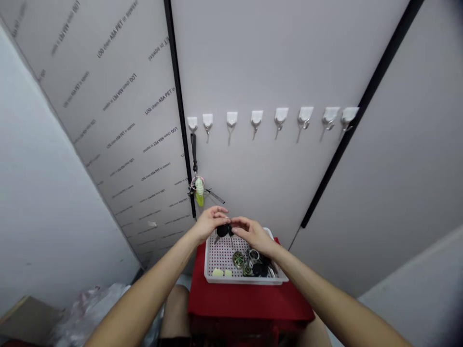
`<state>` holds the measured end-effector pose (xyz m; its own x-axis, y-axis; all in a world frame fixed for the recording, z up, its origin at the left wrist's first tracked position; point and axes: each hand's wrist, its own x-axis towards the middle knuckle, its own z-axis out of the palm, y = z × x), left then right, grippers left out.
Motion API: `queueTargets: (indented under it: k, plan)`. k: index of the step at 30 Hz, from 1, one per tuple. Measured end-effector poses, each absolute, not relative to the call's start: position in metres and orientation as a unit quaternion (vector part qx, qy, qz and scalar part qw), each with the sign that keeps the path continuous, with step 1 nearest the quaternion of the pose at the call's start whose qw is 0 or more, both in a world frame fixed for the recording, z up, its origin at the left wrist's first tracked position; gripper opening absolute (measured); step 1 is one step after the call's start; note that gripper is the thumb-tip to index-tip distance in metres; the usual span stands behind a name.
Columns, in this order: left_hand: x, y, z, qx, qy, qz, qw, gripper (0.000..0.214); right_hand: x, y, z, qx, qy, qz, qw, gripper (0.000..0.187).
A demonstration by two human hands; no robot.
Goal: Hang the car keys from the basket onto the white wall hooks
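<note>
Over the back of a white perforated basket, my left hand is closed on a small bunch of black-headed keys. From the other side, the fingertips of my right hand pinch the same bunch, and metal blades point down below it. The exact ring or joint between my fingers is hidden. In the basket lie a round green-and-gold charm, a metal ring, several dark key items and two pale yellow pieces.
The basket rests on a red-covered stand. A row of several white hooks runs along the panel ahead. From the leftmost hangs a black strap with a green-and-yellow charm. Plastic bags lie at lower left.
</note>
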<state>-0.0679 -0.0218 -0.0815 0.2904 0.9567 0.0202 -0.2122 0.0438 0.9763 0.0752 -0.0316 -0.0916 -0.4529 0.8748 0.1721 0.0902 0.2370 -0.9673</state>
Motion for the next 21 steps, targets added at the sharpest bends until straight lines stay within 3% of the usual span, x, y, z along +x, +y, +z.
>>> queueTargets:
  k: [3, 9, 17, 21]
  plan:
    - [-0.068, -0.019, -0.067, 0.533, 0.382, 0.467, 0.593, 0.029, 0.069, -0.024, -0.079, -0.384, -0.699, 0.450, 0.402, 0.017]
    - [-0.073, -0.010, -0.015, 0.560, 0.367, 0.540, 0.510, 0.023, 0.052, -0.006, -0.028, -0.390, -0.696, 0.375, 0.473, 0.019]
    - [-0.085, 0.008, 0.045, 0.580, 0.405, 0.660, 0.252, 0.006, 0.017, 0.022, 0.051, -0.341, -0.679, 0.298, 0.578, 0.018]
    - [-0.090, 0.018, 0.066, 0.602, 0.404, 0.670, 0.161, 0.015, 0.001, 0.045, 0.078, -0.343, -0.683, 0.219, 0.607, 0.020]
